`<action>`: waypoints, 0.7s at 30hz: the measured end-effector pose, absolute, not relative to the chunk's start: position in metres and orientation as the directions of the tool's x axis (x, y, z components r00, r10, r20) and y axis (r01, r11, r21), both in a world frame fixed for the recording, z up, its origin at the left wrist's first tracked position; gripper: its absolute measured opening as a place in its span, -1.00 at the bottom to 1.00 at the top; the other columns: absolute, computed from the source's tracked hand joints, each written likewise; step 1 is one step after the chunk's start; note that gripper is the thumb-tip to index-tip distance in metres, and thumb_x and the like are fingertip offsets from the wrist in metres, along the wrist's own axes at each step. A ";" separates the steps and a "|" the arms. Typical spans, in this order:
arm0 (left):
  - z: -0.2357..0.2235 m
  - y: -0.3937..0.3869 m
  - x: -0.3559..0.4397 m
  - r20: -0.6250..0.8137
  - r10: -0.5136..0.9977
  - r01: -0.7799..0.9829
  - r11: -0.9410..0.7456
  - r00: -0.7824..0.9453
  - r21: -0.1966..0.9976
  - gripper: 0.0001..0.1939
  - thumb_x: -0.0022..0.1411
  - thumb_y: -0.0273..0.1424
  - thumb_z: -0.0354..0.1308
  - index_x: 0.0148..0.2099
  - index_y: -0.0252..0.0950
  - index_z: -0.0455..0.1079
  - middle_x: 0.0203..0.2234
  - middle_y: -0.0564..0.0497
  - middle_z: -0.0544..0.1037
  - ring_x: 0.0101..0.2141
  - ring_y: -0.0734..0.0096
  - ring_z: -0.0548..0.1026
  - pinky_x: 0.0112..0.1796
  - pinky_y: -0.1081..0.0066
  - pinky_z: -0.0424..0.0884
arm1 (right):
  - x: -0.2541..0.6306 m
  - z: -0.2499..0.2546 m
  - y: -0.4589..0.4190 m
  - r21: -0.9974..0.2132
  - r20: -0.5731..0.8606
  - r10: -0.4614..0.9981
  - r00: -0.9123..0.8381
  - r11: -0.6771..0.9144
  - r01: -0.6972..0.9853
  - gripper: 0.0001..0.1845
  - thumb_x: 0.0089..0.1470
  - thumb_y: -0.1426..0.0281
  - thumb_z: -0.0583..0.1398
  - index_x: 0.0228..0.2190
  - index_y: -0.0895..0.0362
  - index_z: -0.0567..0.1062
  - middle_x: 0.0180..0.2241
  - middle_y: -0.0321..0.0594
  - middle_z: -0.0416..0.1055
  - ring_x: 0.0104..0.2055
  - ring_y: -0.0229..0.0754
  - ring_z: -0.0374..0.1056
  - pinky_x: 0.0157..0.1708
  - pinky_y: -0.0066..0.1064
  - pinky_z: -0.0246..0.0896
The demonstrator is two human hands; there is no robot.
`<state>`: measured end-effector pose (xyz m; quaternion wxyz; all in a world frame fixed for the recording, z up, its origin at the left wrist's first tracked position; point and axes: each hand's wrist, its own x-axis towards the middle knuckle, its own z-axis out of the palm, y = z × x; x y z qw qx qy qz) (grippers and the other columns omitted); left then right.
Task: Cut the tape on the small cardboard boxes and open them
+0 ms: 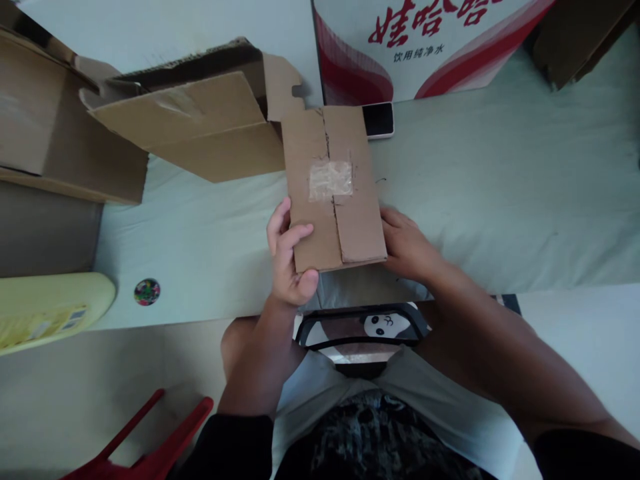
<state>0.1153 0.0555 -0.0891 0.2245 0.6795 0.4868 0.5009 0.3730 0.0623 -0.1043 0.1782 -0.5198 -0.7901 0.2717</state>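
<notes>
A small brown cardboard box [313,240] is held over the table, its top seam crossed by a short strip of clear tape [331,181]. My left hand [293,257] grips its lower left edge, with the thumb at the near corner and fingers curled over the side. At the lower right side, my right hand [407,243] presses against the box, its fingertips partly hidden by it. Just past the far left corner stands an open cardboard box [200,127] with raised flaps. A phone-like dark object [379,121] lies partly covered behind the held box.
A white and red carton [425,67] stands at the back of the pale green table [500,200]. Larger cardboard boxes [75,127] fill the left. A yellow container [55,310] and a small round disc [147,292] are at front left. A red stool [150,440] is below.
</notes>
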 end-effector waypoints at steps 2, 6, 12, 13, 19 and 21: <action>-0.088 0.055 0.116 0.447 0.894 0.426 -0.413 0.021 0.805 -0.18 0.15 0.49 -0.04 0.01 -0.07 0.45 0.42 -0.10 0.28 0.52 -0.30 0.08 0.43 -0.33 0.08 | 0.373 -0.103 0.063 -0.612 -0.001 0.920 -0.392 0.310 0.728 -0.44 0.22 0.25 0.18 0.21 0.14 0.51 0.31 0.18 0.40 0.31 0.32 0.37 0.28 0.21 0.31; -0.087 0.055 0.116 0.459 0.887 0.390 -0.440 0.050 0.809 -0.21 0.18 0.46 0.00 0.05 -0.06 0.44 0.42 -0.11 0.25 0.51 -0.29 0.09 0.44 -0.32 0.06 | 0.373 -0.099 0.064 -0.589 -0.003 0.920 -0.392 0.315 0.744 -0.51 0.22 0.28 0.17 0.13 0.14 0.56 0.20 0.17 0.46 0.22 0.27 0.41 0.22 0.12 0.34; -0.086 0.055 0.116 0.540 0.839 0.367 -0.524 0.067 0.769 -0.36 0.30 0.32 0.04 0.10 -0.03 0.45 0.39 -0.11 0.30 0.47 -0.24 0.18 0.43 -0.31 0.06 | 0.366 -0.089 0.059 -0.360 -0.077 0.937 -0.342 0.294 0.886 -0.60 0.27 0.29 0.15 0.07 0.12 0.57 0.03 0.16 0.49 0.10 0.29 0.37 0.03 0.07 0.29; -0.086 0.055 0.116 0.538 0.841 0.366 -0.522 0.067 0.771 -0.35 0.29 0.32 0.04 0.10 -0.03 0.45 0.39 -0.11 0.30 0.47 -0.25 0.18 0.43 -0.31 0.07 | 0.364 -0.087 0.059 -0.319 -0.092 0.944 -0.318 0.274 0.907 -0.64 0.27 0.30 0.15 0.03 0.12 0.57 0.02 0.16 0.49 0.10 0.30 0.36 0.00 0.05 0.27; -0.086 0.056 0.115 0.470 0.881 0.373 -0.455 0.056 0.809 -0.24 0.18 0.44 0.04 0.05 -0.06 0.46 0.40 -0.12 0.28 0.49 -0.30 0.11 0.43 -0.33 0.06 | 0.363 -0.077 0.065 -0.310 -0.198 0.953 -0.228 0.159 0.937 -0.71 0.30 0.36 0.09 -0.09 0.12 0.57 -0.12 0.09 0.53 -0.06 0.17 0.42 -0.15 -0.12 0.20; -0.084 0.056 0.116 0.444 0.895 0.404 -0.420 0.038 0.813 -0.20 0.15 0.47 0.00 0.02 -0.06 0.46 0.38 -0.13 0.30 0.50 -0.30 0.10 0.43 -0.33 0.06 | 0.364 -0.075 0.067 -0.337 -0.218 0.954 -0.206 0.124 0.933 -0.68 0.27 0.35 0.11 -0.04 0.11 0.56 -0.14 0.05 0.55 -0.18 0.10 0.43 -0.26 -0.18 0.15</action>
